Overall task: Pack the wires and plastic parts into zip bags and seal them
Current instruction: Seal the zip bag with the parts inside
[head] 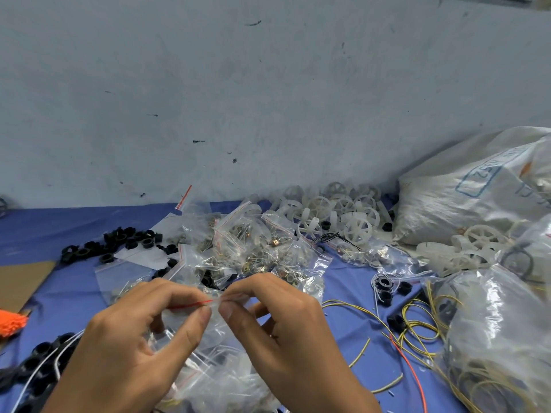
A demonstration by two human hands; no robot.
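My left hand (137, 332) and my right hand (286, 323) meet at the lower middle, both pinching the red-striped top edge of a small clear zip bag (208, 332) that hangs between them above the blue table (74, 222). Its contents are too faint to make out. A heap of filled zip bags (238, 248) lies just behind my hands. Loose yellow wires (417, 326) and a red wire (408, 362) sprawl at the right. White plastic wheels (334, 213) pile up at the back.
Black plastic rings (119, 242) are scattered at the back left, and more of them (38, 371) lie at the lower left. An orange bundle (10, 323) sits at the left edge. A big white sack (471, 192) and a clear bag of wires (501, 338) fill the right.
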